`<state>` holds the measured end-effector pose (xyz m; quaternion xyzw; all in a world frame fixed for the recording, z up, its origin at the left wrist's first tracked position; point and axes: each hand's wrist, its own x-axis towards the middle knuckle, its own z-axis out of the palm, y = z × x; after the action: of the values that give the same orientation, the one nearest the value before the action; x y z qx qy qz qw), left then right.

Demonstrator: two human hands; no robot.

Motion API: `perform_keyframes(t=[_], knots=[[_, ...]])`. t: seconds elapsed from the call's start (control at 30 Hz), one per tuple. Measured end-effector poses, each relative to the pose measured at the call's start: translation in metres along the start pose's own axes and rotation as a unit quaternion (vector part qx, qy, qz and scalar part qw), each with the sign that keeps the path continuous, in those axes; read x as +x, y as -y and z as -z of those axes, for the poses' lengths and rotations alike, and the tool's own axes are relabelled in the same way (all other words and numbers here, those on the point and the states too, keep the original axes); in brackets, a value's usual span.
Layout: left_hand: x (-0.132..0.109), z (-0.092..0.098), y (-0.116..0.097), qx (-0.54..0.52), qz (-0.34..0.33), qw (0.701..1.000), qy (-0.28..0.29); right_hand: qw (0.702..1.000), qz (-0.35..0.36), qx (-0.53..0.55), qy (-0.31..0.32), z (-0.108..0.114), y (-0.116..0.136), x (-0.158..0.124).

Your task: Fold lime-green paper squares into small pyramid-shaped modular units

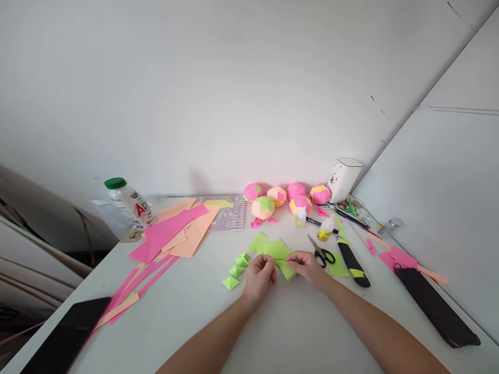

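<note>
My left hand [260,274] is closed in a pinch near the middle of the table, its fingertips at the lower left of several green paper pieces [276,249]. Facing it, my right hand [306,265] also pinches, at the right side of the same green paper. What lies between the fingertips of either hand is too small to tell. Left of my left hand, several small folded green paper shapes [231,282] form a slanting row. Black-handled scissors [323,253] lie just beyond my right hand.
Behind stand paper balls [262,208], glue bottles [325,228] and a white container [344,181]. A cutter [353,265] and a black case [436,306] lie right. Pink and orange sheets [167,234], a bottle [130,202] and a dark flat object [66,337] are left.
</note>
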<state>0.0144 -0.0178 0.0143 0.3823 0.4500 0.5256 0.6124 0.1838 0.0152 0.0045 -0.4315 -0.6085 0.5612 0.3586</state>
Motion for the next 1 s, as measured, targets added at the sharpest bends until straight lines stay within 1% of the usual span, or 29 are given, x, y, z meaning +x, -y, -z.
perform_keyframes(t=[0.07, 0.13, 0.3, 0.4, 0.57, 0.7, 0.83, 1.0], knots=[[0.0002, 0.0000, -0.0018, -0.016, 0.000, 1.000, -0.002, 1.000, -0.005, 0.009, -0.001, 0.0005, 0.0010, -0.0002], [-0.0002, -0.0008, -0.0030, -0.014, -0.003, 1.000, 0.010, 1.000, -0.009, 0.013, 0.002, 0.0005, 0.0022, -0.0006], [-0.0028, -0.0037, -0.0021, 0.075, 0.009, 0.996, 0.055, 1.000, 0.012, -0.010, 0.018, -0.0009, 0.0031, -0.0012], [-0.0031, -0.0034, -0.0005, 0.114, 0.017, 0.992, 0.060, 0.999, 0.025, -0.032, 0.026, -0.0020, 0.0020, -0.0010], [-0.0029, -0.0021, 0.0016, 0.132, 0.009, 0.989, 0.064, 0.998, 0.030, -0.042, 0.033, -0.0041, 0.0020, -0.0021], [-0.0040, -0.0026, 0.0010, 0.121, 0.020, 0.990, 0.063, 0.999, 0.022, -0.016, 0.036, -0.0045, 0.0035, -0.0027], [-0.0045, -0.0028, -0.0002, 0.089, 0.022, 0.994, 0.054, 1.000, 0.020, -0.002, 0.024, -0.0026, 0.0048, -0.0021], [-0.0027, -0.0014, -0.0003, 0.052, 0.024, 0.998, 0.039, 0.999, 0.026, 0.034, 0.026, 0.0003, 0.0074, -0.0021]])
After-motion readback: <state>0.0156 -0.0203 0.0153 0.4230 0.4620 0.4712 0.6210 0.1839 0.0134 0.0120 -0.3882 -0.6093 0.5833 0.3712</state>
